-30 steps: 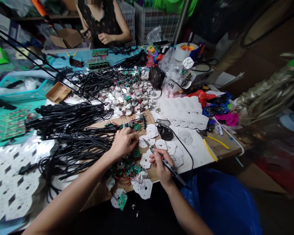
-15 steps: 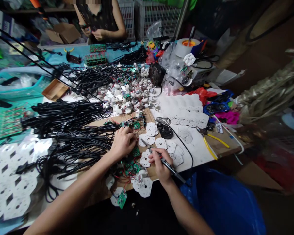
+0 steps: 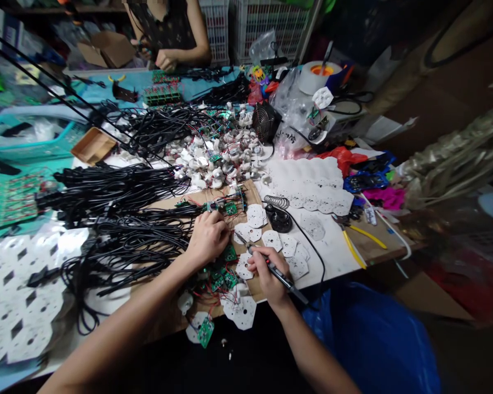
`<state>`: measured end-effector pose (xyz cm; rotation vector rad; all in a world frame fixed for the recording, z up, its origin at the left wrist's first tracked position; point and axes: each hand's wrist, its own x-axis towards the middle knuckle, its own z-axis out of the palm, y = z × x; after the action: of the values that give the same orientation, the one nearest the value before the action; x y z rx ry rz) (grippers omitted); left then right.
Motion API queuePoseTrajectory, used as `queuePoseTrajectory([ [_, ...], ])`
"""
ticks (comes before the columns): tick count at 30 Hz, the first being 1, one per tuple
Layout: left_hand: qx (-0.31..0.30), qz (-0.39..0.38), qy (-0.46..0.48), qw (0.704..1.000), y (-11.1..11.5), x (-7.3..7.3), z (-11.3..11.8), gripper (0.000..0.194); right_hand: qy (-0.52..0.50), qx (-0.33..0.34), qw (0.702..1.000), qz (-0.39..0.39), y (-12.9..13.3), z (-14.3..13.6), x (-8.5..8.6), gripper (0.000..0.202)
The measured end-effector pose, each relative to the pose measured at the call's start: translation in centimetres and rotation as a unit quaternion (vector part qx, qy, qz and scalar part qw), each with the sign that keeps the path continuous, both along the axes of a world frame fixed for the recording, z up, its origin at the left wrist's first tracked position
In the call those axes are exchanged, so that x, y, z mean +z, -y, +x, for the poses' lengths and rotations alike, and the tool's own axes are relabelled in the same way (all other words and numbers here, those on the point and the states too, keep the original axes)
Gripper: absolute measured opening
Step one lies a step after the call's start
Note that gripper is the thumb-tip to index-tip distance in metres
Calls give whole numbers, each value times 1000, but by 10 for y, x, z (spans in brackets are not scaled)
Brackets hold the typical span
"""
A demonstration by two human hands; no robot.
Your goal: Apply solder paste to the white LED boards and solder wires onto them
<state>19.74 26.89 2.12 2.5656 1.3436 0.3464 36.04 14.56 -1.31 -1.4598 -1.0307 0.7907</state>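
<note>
My right hand (image 3: 273,276) grips a soldering iron (image 3: 285,282) like a pen, its tip pointing up and left over the white plates. My left hand (image 3: 207,236) rests on the brown cardboard with its fingers curled; whatever they pinch is hidden beneath them. Just beyond its knuckles lies a small green circuit board (image 3: 230,208) with thin wires. Several white perforated plates (image 3: 271,239) are spread between and to the right of my hands. Nearer to me, green boards (image 3: 218,280) with red wires lie in a heap, and another board (image 3: 206,332) sits at the table edge.
Bundled black cables (image 3: 143,241) cover the left. White parts (image 3: 213,158) are piled behind, beside a small fan (image 3: 265,121). Right of my hands are an iron stand with a coil (image 3: 277,210) and yellow-handled pliers (image 3: 355,243). A blue bag (image 3: 386,334) stands below. Across the table sits a person (image 3: 164,33).
The view has shifted very slightly. My hands and the soldering iron stay almost in place. Across the table, the other person's hands have moved a little.
</note>
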Motion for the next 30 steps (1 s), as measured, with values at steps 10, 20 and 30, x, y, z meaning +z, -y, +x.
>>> queuePoseTrajectory([
  [10, -1, -2, -9, 1000, 1, -3, 0, 15, 70, 9, 997, 17, 1, 0, 8, 20],
  [20, 1, -6, -13, 1000, 1, -2, 0, 17, 56, -7, 998, 35, 2, -2, 4, 22],
  [30, 7, -16, 18, 1000, 0, -2, -2, 20, -3, -19, 1000, 11, 2, 1, -1, 22],
])
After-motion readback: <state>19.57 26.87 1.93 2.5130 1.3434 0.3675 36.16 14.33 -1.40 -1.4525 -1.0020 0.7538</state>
